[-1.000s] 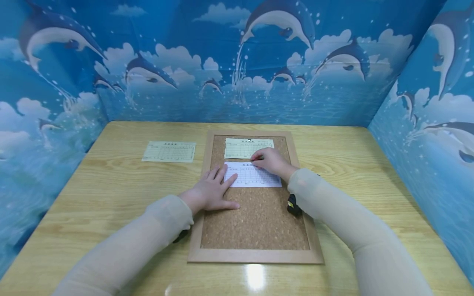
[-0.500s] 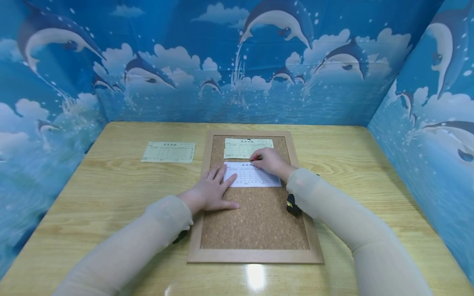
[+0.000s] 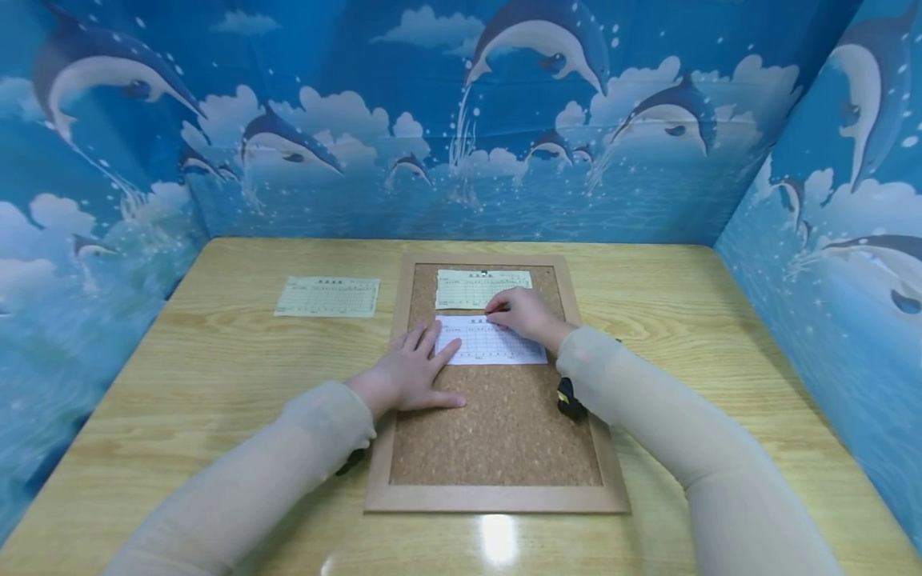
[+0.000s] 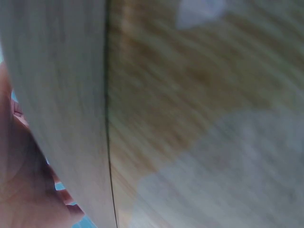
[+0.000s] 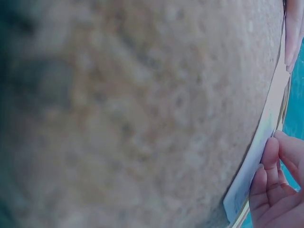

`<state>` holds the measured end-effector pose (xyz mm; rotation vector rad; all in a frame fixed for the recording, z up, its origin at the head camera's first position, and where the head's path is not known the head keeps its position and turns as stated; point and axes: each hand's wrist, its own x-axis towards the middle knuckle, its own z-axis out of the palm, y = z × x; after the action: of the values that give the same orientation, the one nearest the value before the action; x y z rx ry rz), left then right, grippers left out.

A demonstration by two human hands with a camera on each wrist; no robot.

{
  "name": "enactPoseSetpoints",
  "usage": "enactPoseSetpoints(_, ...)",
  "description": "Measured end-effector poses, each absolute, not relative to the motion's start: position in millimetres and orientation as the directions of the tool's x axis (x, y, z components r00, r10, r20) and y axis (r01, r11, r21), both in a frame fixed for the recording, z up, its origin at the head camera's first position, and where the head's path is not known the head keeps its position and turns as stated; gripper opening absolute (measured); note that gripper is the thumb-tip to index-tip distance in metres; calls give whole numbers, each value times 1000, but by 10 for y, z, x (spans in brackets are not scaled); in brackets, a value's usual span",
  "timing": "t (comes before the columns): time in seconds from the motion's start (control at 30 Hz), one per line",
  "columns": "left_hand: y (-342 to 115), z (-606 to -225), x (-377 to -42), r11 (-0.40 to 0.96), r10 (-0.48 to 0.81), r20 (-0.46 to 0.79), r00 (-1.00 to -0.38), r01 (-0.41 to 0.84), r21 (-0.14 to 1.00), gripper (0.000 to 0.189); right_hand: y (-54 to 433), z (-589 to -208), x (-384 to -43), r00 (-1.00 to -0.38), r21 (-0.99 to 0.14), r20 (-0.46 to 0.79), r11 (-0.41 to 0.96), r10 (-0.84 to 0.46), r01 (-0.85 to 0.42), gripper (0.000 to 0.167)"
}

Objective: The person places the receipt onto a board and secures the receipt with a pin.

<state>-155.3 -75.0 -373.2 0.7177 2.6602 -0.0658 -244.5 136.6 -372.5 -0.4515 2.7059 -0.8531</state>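
Note:
A white printed form point(image 3: 490, 340) lies on the cork board point(image 3: 497, 424), below a pale green form point(image 3: 468, 288) held near its top by a pushpin point(image 3: 484, 273). My left hand point(image 3: 414, 372) lies spread on the board, with fingertips on the white form's left edge. At that form's top edge, my right hand point(image 3: 529, 314) pinches a small pushpin between thumb and forefinger. The fingers hide nearly all of this pin; in the right wrist view, only a thin sliver shows at the fingertips point(image 5: 270, 147). In the left wrist view, part of the left hand point(image 4: 28, 185) appears beyond the board's frame.
Another pale green form point(image 3: 327, 297) lies on the wooden table point(image 3: 238, 360), left of the board. The wooden frame point(image 3: 497, 499) edges the cork. A dolphin-patterned cloth point(image 3: 446, 200) walls the table at the back and sides. A black wrist device point(image 3: 571, 398) sits under the right sleeve.
Both hands stay practically in place over the white form. The view shifts very slightly; no sheet visibly moves on the board or table.

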Motion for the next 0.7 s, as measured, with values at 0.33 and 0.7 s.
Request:
enactPoseSetpoints(0.33, -748, -3732, -1552, 870, 473, -378, -796, 490, 57, 97, 1353, -3709, -2449, -907, -548, -124, 790, -403, -276, 15)
enactPoseSetpoints(0.7, -748, -3741, -1560, 873, 468, -386, -795, 485, 61, 97, 1275, -3608, -2424, -871, -351, -112, 839, -478, -416, 16)
